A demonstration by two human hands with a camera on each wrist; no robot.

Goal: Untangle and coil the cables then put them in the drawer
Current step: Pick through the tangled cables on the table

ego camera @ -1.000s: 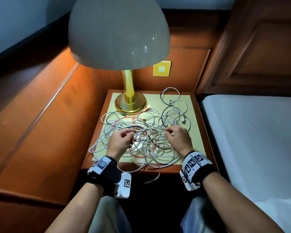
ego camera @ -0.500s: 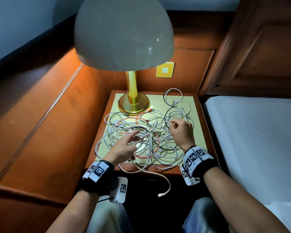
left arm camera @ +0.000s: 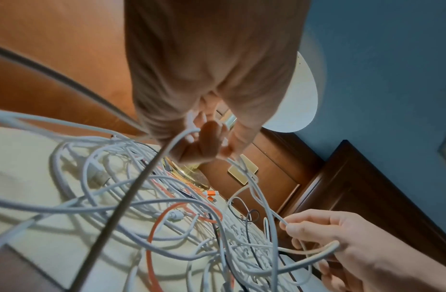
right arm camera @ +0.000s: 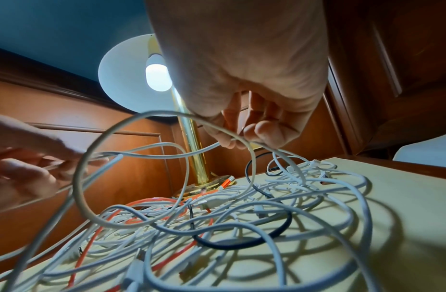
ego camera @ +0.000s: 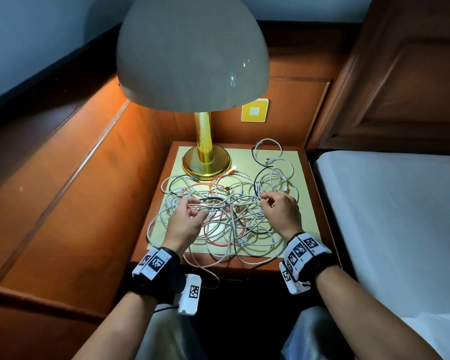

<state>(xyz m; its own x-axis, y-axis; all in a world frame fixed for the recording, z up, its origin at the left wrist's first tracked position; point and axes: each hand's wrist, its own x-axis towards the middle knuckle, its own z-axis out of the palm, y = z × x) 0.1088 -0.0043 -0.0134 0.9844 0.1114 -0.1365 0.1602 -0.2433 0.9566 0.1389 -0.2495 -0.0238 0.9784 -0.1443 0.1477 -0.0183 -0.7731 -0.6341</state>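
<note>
Half a second back the left hand was reaching flat into the pile and a white plug end dangled off the front edge; now that hand has curled up and pinches a white cable, and the dangling end sits tucked closer under the nightstand edge. Right hand has slid a bit toward the middle and pinches a white strand too, fingers bent around it. Between them the tangled cables, mostly white with an orange one and a black one, are still a messy heap on the pale mat, right in front of the brass lamp.
</note>
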